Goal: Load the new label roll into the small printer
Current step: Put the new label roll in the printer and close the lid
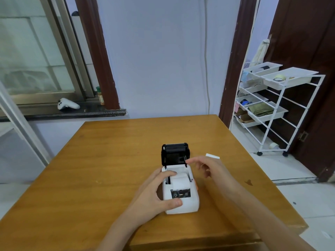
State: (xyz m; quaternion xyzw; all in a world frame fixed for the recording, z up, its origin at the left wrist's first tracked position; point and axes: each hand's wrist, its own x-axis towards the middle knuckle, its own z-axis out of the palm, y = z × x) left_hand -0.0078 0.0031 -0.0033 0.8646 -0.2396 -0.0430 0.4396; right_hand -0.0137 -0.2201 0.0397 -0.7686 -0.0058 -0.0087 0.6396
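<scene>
A small white printer [183, 202] stands near the middle of the wooden table [101, 160], its black lid [175, 154] swung up and open at the back. A white label roll [180, 180] lies in the open bay, its paper end over the front edge. My left hand [154, 193] grips the printer's left side, thumb on the front corner, fingers at the bay's rim. My right hand [205, 168] hovers just right of the lid with fingers spread, holding nothing.
A small white strip [212, 156] lies on the table beyond my right hand. A white wire rack [275, 109] with trays stands on the floor to the right. A white game controller [67, 104] rests on the window sill at left.
</scene>
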